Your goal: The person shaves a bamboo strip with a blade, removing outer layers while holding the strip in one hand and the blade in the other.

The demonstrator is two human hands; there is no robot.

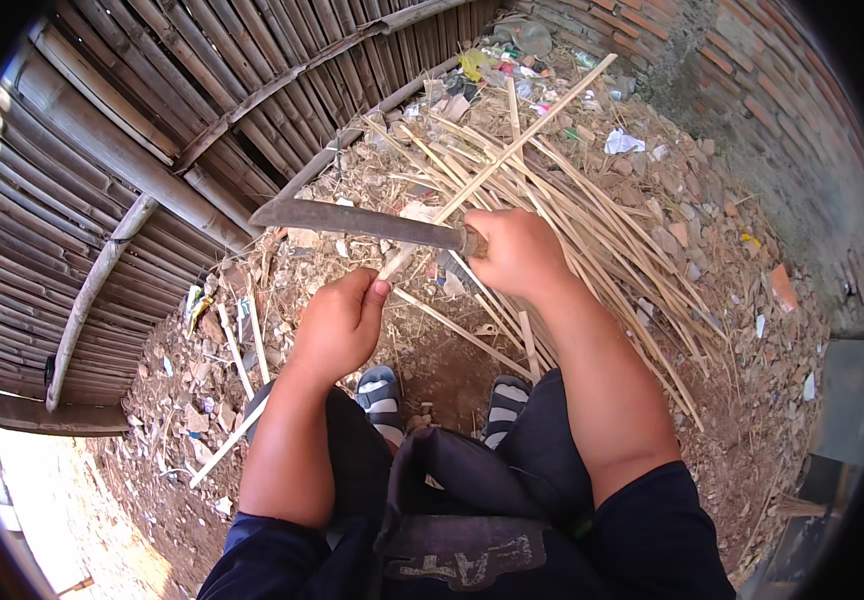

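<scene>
A head-worn fisheye looks steeply down over the nearby hands (337, 325).

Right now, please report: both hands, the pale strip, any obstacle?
Right hand grips machete. Left hand holds pale strip. Machete crosses strip. Loose strips lie beyond.

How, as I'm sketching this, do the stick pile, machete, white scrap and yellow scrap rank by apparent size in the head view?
1. Stick pile
2. Machete
3. White scrap, yellow scrap: too alike to rank
</scene>
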